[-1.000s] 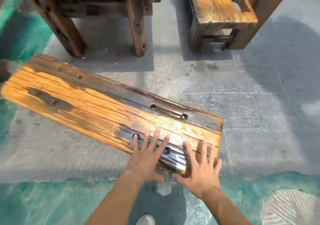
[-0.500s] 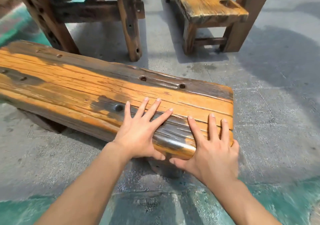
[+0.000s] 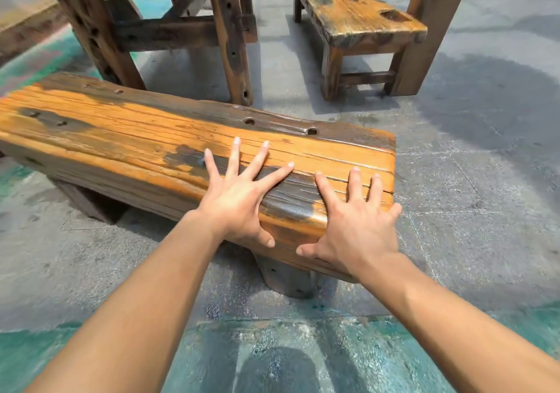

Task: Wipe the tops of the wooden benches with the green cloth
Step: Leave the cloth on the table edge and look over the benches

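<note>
since a second ago we have leaned closer; both hands, left hand (image 3: pixel 239 207) and right hand (image 3: pixel 354 226), lie spread flat, holding nothing, on the near bench (image 3: pixel 121 138), whose length runs off leftward; no green cloth shows.

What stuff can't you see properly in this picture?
- Head view: the near bench is cut off by the left edge.
- The wood under the left hand and right hand is covered.
- The far bench runs off the top edge.
- No green cloth shows anywhere.
</note>
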{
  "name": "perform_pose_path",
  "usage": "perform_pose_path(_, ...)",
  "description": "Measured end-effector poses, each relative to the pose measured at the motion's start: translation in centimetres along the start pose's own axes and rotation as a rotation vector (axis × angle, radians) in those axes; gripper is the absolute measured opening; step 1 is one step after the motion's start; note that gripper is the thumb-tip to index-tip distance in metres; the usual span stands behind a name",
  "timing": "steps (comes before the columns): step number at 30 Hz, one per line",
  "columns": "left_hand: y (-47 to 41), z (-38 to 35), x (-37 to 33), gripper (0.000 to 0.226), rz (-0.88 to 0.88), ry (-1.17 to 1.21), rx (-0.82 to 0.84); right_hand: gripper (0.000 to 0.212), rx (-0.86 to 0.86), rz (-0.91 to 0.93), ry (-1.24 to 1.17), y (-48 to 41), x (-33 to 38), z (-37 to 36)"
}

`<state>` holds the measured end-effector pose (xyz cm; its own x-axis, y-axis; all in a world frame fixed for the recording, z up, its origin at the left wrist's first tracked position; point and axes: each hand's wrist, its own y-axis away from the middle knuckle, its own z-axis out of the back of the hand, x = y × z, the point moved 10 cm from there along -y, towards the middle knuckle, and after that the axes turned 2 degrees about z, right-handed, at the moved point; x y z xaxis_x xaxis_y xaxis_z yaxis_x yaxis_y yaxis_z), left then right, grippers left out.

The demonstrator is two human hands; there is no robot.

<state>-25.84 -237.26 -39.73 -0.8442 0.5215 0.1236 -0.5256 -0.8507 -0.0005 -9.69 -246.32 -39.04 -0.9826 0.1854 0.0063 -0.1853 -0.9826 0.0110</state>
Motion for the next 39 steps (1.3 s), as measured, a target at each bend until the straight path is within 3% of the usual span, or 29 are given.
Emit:
perform_pose_path(15,-4.8,-0.7,0.6,0.152,0.060,0.064,0.047,0.148,0.027,0.099,0.042,-6.6,-1.8,0.4)
perform_pose_path(30,-22.8,0.0,-1.2,0.153,0.211,0.101,-0.046,0.145,-0.035,0.058,-0.025,-23.5,-9.8,1.3)
perform_pose_path(36,-22.6,-1.9,-2.9,0.150,0.175,0.122,0.075,0.146,0.045,0.008,-0.042,-23.1,-10.6,-1.4)
perform_pose_path(39,-22.2,-2.7,-2.4,0.143,0.075,0.266,0.251,0.141,0.165,-0.065,0.105,-23.0,-10.0,-1.3)
